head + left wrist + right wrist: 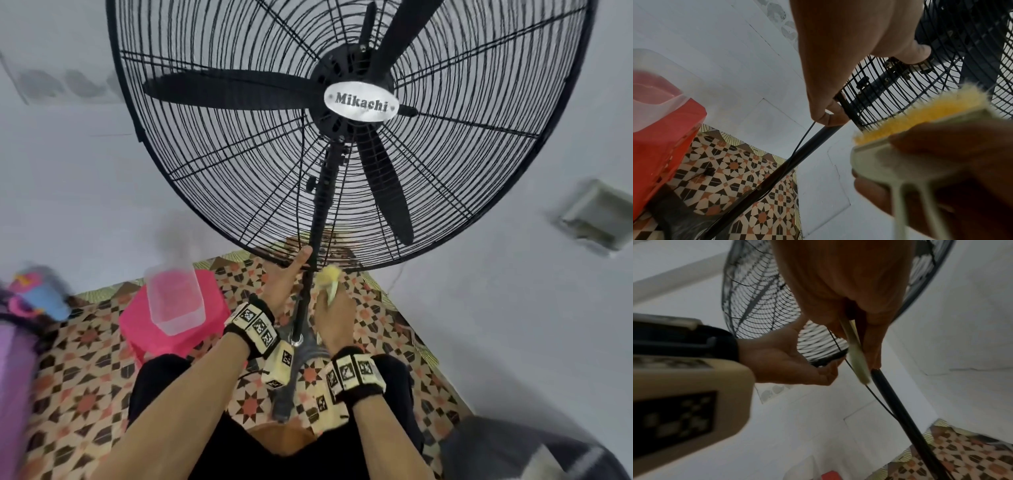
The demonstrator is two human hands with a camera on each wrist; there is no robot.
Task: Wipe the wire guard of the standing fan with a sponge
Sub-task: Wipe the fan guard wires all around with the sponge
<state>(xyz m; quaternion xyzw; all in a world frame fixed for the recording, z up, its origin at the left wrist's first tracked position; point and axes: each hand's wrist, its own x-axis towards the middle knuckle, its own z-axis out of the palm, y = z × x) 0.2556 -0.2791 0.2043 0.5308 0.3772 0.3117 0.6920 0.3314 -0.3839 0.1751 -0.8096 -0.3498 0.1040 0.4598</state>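
The sponge, low centre in the head view, points its yellow end up at the wire guard rim, held by the right hand. Left hand fingers curl round the rim, beside the pole.

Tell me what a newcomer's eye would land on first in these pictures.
The big black fan fills the upper head view, its wire guard ringing three dark blades and a silver Mikachi badge. At the guard's bottom rim the left hand grips the edge while the right hand holds a yellow sponge beside the pole. To the left, a clear tub sits on a pink stool.
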